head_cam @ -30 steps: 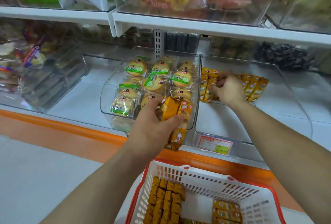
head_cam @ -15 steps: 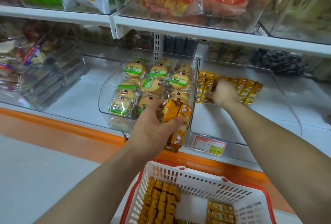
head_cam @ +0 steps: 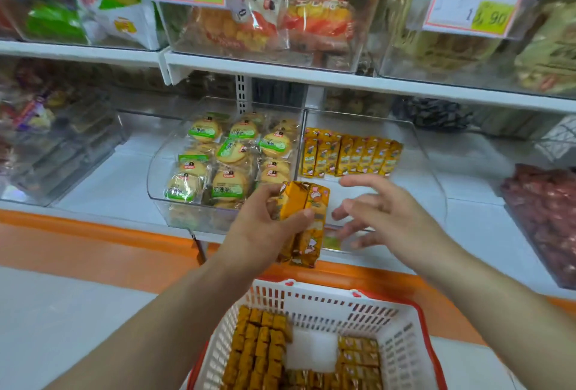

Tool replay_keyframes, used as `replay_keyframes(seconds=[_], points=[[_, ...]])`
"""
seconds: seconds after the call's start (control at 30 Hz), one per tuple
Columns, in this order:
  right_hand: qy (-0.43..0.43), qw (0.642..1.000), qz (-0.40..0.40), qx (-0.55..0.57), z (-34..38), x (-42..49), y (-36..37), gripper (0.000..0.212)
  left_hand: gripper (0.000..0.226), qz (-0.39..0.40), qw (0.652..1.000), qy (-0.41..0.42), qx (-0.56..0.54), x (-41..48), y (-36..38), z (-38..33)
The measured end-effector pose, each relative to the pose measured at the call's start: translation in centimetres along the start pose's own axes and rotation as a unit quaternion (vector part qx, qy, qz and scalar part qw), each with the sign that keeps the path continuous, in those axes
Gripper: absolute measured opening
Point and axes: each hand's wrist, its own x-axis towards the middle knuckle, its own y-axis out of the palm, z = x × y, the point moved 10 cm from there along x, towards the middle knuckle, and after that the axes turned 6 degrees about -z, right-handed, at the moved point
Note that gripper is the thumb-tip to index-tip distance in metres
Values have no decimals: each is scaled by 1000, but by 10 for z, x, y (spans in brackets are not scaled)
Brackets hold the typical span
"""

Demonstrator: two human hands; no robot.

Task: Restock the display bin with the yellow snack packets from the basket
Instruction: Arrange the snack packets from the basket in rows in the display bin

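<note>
My left hand (head_cam: 265, 227) grips a stack of yellow snack packets (head_cam: 304, 221) in front of the shelf edge, above the basket. My right hand (head_cam: 383, 212) hovers just right of that stack with fingers spread and holds nothing. Behind both hands stands the clear display bin (head_cam: 433, 177), with a row of yellow packets (head_cam: 349, 156) standing upright along its back. The white basket with a red rim (head_cam: 402, 327) sits below, holding several more yellow packets (head_cam: 258, 352) in rows on its left and right sides.
A clear bin of round green-labelled biscuit packs (head_cam: 224, 165) stands directly left of the display bin. Dark red snacks (head_cam: 545, 212) fill a bin at the right. An upper shelf (head_cam: 280, 70) with bagged snacks and price tags overhangs. An orange ledge (head_cam: 93, 233) runs along the front.
My right hand has pulled back out of the display bin, leaving the row of packets there, and now hovers open beside the stack in my left hand. The camera tilted up.
</note>
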Motion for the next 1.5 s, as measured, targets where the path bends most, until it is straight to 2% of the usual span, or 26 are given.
replay_keyframes(seconds=[0.07, 0.2, 0.3, 0.37, 0.43, 0.53, 0.63, 0.73, 0.87, 0.93, 1.03, 1.1, 1.17, 1.27, 1.33, 1.5], points=[[15, 1000, 7, 20, -5, -15, 8, 28, 42, 12, 1000, 9, -3, -6, 13, -1], [31, 998, -31, 44, -6, -17, -3, 40, 35, 38, 999, 31, -16, -16, 33, -6], [59, 997, -8, 58, -13, -18, -9, 34, 46, 65, 997, 13, -33, -22, 43, -3], [74, 993, -4, 92, -15, -19, -15, 39, 50, 70, 996, -9, -55, -24, 47, 2], [74, 985, -25, 155, -13, -17, -27, 41, 41, 51, 996, -16, -74, -24, 44, 2], [75, 964, -52, 251, -13, -14, -41, 30, 22, 9, 996, -13, -90, -19, 31, 1], [75, 956, -33, 282, -17, -13, -34, 22, 20, -8, 996, 5, -89, -16, 25, -4], [74, 968, -10, 239, -21, -17, -16, 24, 25, -46, 996, 25, -79, -12, 19, -6], [55, 993, 5, 106, -27, -18, 4, 17, 22, -64, 996, 55, -26, -8, 15, -10], [44, 996, -6, 74, -24, -17, 6, 21, 20, -57, 996, 66, -15, -6, 15, -12], [33, 996, 18, 77, -19, -14, 7, 39, 18, -34, 997, 70, 3, -2, 12, -14], [12, 998, 24, 55, -11, -9, 0, 40, 18, -32, 995, 86, 27, 2, 6, -19], [-12, 999, 4, 40, -2, 1, -14, 38, 15, -43, 990, 115, 65, 4, -3, -26], [-13, 995, -75, 57, -3, 29, -41, 41, 12, -64, 985, 134, 89, 10, -15, -30], [-14, 992, -126, 22, -8, 56, -57, 43, 19, -78, 985, 127, 83, 14, -24, -29], [-13, 983, -156, -98, -34, 130, -71, 53, 40, -106, 987, 101, 70, 22, -39, -21]])
